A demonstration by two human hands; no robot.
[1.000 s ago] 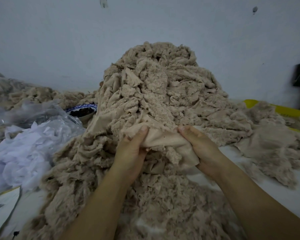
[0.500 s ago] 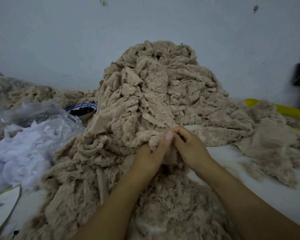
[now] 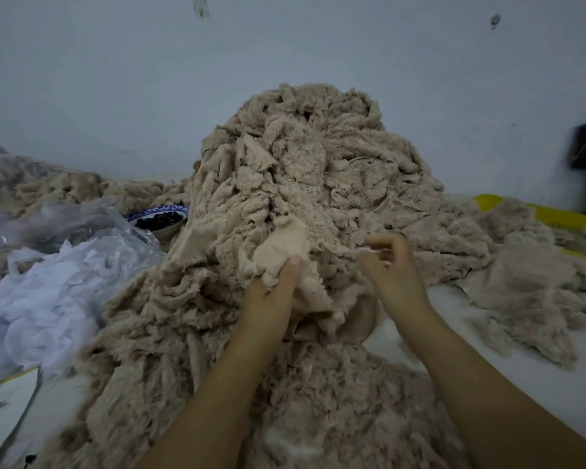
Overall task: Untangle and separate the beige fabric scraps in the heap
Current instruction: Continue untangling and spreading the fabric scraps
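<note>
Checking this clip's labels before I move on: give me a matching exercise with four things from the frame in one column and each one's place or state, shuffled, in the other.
Things
1. left hand
2. blue-rimmed bowl
3. yellow sheet
4. white fabric

Places or states
A. far right, partly under beige scraps
B. front left, next to clear plastic
C. has its grip on a pale beige scrap
D. left of the heap, holds dark pieces

Pairs: 1-C, 2-D, 3-A, 4-B
</note>
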